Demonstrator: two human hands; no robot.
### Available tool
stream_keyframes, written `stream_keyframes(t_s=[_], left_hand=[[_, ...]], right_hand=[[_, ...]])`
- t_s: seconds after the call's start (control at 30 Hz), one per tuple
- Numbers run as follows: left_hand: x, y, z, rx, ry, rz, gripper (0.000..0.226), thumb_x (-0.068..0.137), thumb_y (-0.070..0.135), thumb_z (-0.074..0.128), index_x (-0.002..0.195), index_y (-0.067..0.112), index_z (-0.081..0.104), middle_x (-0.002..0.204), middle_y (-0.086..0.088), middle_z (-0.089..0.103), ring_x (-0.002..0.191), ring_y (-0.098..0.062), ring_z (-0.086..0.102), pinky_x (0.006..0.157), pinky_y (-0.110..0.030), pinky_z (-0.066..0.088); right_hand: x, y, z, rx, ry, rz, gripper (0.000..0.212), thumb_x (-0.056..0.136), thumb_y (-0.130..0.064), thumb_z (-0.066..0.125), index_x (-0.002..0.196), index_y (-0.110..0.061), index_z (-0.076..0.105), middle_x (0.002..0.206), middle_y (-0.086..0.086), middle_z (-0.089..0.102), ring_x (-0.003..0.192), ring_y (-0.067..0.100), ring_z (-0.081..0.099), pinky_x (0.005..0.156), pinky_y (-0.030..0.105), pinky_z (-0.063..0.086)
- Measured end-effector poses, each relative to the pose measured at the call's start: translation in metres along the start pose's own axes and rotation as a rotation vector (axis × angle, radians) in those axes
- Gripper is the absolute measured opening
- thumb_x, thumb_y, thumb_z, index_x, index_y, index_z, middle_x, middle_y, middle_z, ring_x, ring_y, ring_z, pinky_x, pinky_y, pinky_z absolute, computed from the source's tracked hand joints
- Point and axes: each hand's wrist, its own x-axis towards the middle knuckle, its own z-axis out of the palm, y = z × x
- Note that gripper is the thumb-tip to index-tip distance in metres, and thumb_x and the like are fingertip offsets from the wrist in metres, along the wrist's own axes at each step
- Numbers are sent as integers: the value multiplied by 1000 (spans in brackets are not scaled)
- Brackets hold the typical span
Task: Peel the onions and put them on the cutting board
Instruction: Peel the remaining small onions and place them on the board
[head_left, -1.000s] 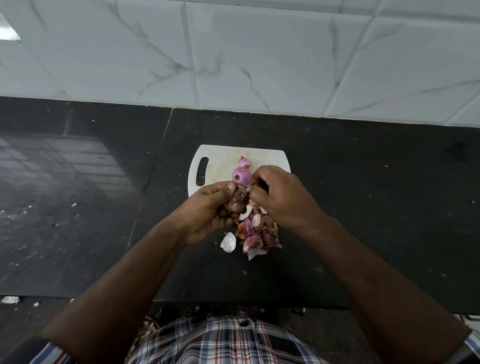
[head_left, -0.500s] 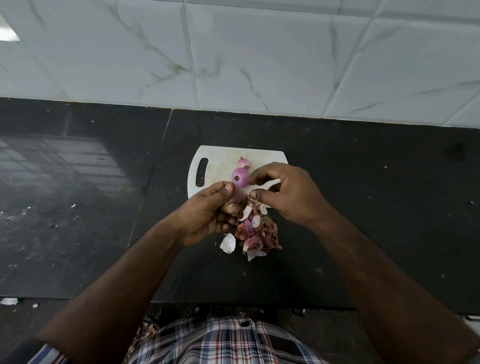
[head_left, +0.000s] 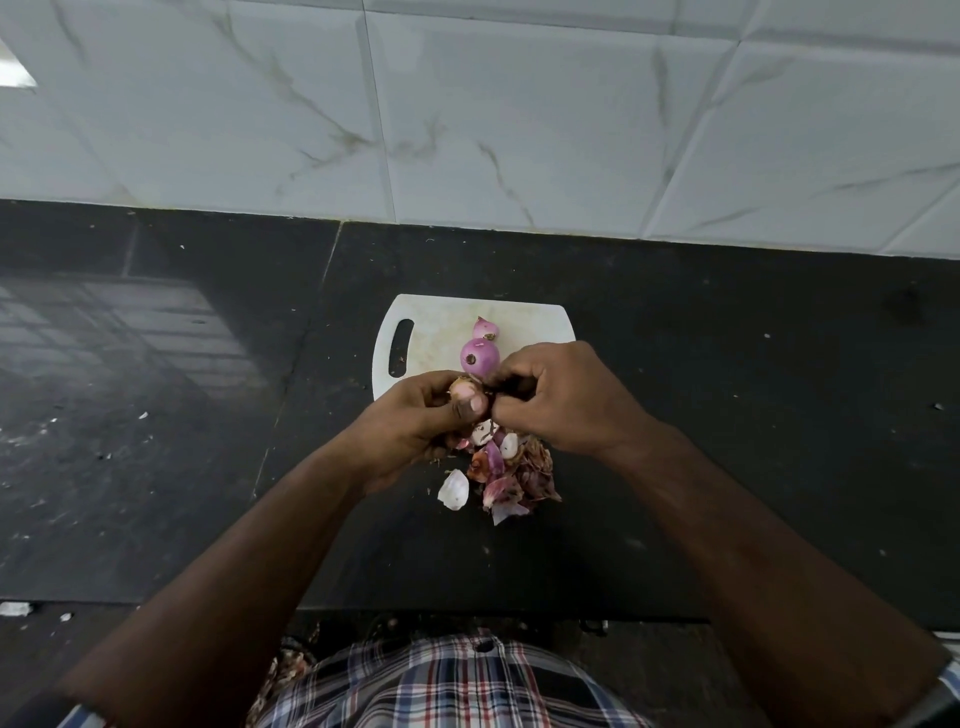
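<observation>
Marble-veined white wall tiles (head_left: 519, 114) back a black stone table (head_left: 727, 415) w/ a white cutting board (head_left: 441, 332) lying flat near the wall, handle slot at its left. Two peeled purple onions (head_left: 480, 356) sit on the board, touching, one behind the other. Left hand (head_left: 415, 421) is curled round a small unpeeled onion (head_left: 461, 388), thumb pressed on its front. Right hand (head_left: 561, 400) has fingers bent in, tips pinching at that onion's skin; exact hold is hidden. Pile of onion peels (head_left: 504, 473) lies on the table just below both hands.
</observation>
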Motion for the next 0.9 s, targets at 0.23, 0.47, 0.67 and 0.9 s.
stream_keyframes(t_s=[0.23,0.47,0.67,0.9], left_hand=[[1,0,0,13,-69,32,27,92,28,58,107,8,66,70,5,57,59,-7,46,52,-18,38],[1,6,-9,50,-141,14,14,94,29,61,93,29,75,75,7,60,61,-6,46,53,-18,38],[3,6,-8,34,-45,-16,50,84,24,71,130,15,52,89,-12,65,75,-17,59,64,-29,49],[8,-2,8,261,199,135,48,79,14,85,115,23,54,89,-7,76,81,-20,74,73,-40,61]], right_hand=[[-1,-5,7,-90,103,-11,11,79,-20,74,85,-13,78,71,3,72,62,12,64,58,32,54],[-2,-4,10,-18,147,18,4,77,-18,73,80,-17,75,66,-5,69,63,11,63,57,28,52],[0,3,13,124,200,166,2,78,-20,74,77,-19,75,66,-10,69,64,3,65,55,18,51],[2,3,21,259,250,275,7,79,-22,69,77,-17,74,66,-4,71,64,12,70,63,41,62]])
